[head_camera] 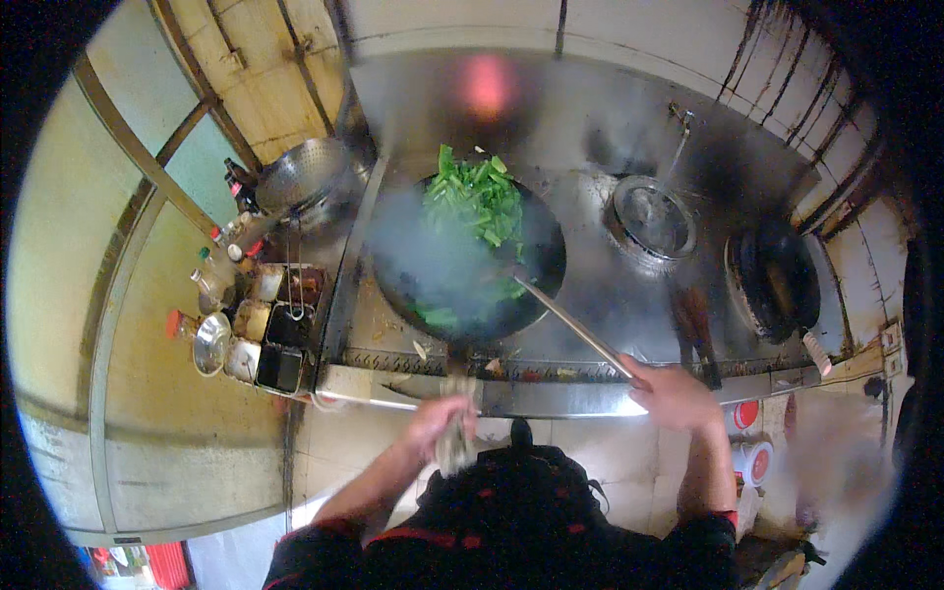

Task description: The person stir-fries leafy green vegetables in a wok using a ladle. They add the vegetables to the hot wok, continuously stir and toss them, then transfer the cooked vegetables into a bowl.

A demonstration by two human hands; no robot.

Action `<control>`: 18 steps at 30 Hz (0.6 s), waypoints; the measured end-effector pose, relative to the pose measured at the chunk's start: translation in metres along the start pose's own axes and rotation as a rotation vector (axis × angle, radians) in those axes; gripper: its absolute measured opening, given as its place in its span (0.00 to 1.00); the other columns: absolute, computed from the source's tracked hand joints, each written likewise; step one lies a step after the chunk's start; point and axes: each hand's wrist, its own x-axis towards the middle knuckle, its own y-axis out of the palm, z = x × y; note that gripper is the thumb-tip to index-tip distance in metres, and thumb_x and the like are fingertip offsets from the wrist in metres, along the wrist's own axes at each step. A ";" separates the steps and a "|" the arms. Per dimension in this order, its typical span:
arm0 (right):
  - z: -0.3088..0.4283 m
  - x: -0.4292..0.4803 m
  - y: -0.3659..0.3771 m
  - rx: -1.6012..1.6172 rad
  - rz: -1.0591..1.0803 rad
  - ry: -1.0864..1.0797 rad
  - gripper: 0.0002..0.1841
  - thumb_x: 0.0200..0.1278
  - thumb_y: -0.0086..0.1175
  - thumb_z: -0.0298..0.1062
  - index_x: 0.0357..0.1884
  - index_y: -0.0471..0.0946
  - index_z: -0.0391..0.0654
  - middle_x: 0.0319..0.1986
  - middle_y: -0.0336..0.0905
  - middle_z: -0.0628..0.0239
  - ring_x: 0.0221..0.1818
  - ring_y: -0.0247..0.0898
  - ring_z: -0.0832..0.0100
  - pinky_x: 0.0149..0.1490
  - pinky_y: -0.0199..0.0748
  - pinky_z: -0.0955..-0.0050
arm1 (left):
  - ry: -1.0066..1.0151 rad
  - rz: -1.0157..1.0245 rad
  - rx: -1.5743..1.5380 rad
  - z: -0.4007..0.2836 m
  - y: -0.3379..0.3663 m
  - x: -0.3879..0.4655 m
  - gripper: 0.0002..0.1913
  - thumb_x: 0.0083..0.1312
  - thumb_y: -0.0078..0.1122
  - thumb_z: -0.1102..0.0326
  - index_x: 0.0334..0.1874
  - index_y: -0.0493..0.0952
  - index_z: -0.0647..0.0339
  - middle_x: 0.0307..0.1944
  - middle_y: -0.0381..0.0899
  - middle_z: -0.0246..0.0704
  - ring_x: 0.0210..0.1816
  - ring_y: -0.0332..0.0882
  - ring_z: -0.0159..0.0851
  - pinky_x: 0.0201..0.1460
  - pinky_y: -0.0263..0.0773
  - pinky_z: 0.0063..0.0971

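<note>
A dark wok (547,243) sits on the steel stove, with chopped leafy greens (479,192) heaped at its far side and some near its front rim. Steam veils the wok's left and middle. My left hand (441,428) is closed around the wok's handle, which is wrapped in a pale cloth (457,435). In my right hand (675,398) is the long metal handle of a cooking ladle or spatula (571,321). Its working end reaches into the wok beside the greens and is hidden by steam and food.
Left of the stove are a perforated strainer (302,177), seasoning containers (280,369), a metal bowl (212,344) and several bottles (214,276). To the right, a round metal pot (655,221) stands below a faucet (682,133). A second wok (774,284) rests at far right. Food scraps lie along the front grate (560,369).
</note>
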 end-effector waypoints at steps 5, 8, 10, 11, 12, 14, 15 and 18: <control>0.002 0.071 0.044 -0.147 -0.181 -0.062 0.29 0.58 0.49 0.34 0.65 0.59 0.48 0.31 0.77 0.49 0.33 0.75 0.49 0.40 0.72 0.57 | 0.128 0.084 -0.185 -0.016 0.027 0.037 0.08 0.64 0.50 0.65 0.37 0.70 0.64 0.23 0.69 0.29 0.23 0.69 0.30 0.26 0.70 0.24; -0.008 0.098 0.073 -0.047 -0.446 -0.169 0.29 0.58 0.50 0.33 0.64 0.60 0.50 0.30 0.77 0.50 0.32 0.75 0.49 0.39 0.72 0.57 | 0.122 0.154 -0.064 0.038 -0.033 0.065 0.08 0.64 0.50 0.65 0.37 0.71 0.64 0.23 0.71 0.31 0.22 0.70 0.30 0.25 0.69 0.24; -0.017 0.071 0.062 0.053 -0.404 -0.164 0.29 0.58 0.51 0.34 0.64 0.62 0.52 0.30 0.78 0.51 0.32 0.75 0.49 0.39 0.72 0.58 | 0.120 0.118 0.034 0.051 -0.045 0.036 0.08 0.64 0.50 0.64 0.37 0.72 0.63 0.23 0.72 0.32 0.21 0.71 0.31 0.24 0.70 0.24; -0.023 0.054 0.052 0.102 -0.374 -0.175 0.28 0.58 0.51 0.35 0.63 0.62 0.53 0.30 0.78 0.52 0.32 0.75 0.49 0.39 0.72 0.59 | 0.017 0.147 -0.020 0.055 -0.061 0.038 0.08 0.64 0.50 0.64 0.36 0.72 0.62 0.23 0.73 0.32 0.21 0.72 0.31 0.24 0.71 0.25; -0.026 0.031 0.038 0.111 -0.317 -0.078 0.27 0.58 0.52 0.35 0.62 0.64 0.53 0.31 0.78 0.53 0.32 0.75 0.50 0.39 0.72 0.60 | 0.014 0.160 -0.116 0.051 -0.060 0.031 0.08 0.64 0.51 0.64 0.34 0.72 0.62 0.22 0.73 0.33 0.21 0.72 0.32 0.24 0.72 0.25; -0.040 -0.013 0.028 0.124 -0.243 0.026 0.26 0.58 0.52 0.36 0.61 0.66 0.53 0.32 0.78 0.54 0.32 0.75 0.52 0.39 0.72 0.62 | -0.020 0.044 -0.070 0.004 -0.021 0.018 0.07 0.63 0.51 0.65 0.33 0.72 0.62 0.22 0.73 0.33 0.21 0.72 0.33 0.24 0.72 0.26; -0.044 -0.030 0.025 0.120 -0.231 0.021 0.25 0.58 0.52 0.36 0.61 0.67 0.54 0.32 0.78 0.55 0.32 0.75 0.53 0.39 0.72 0.62 | -0.036 -0.006 -0.051 -0.020 -0.004 0.021 0.07 0.63 0.51 0.65 0.33 0.72 0.62 0.22 0.73 0.34 0.21 0.72 0.33 0.24 0.72 0.26; -0.035 -0.005 0.036 -0.033 -0.143 0.064 0.26 0.60 0.51 0.37 0.63 0.64 0.55 0.34 0.79 0.54 0.33 0.76 0.54 0.40 0.72 0.62 | -0.037 0.139 -0.159 -0.029 -0.011 0.079 0.07 0.63 0.50 0.65 0.33 0.71 0.62 0.23 0.74 0.35 0.25 0.76 0.38 0.26 0.74 0.32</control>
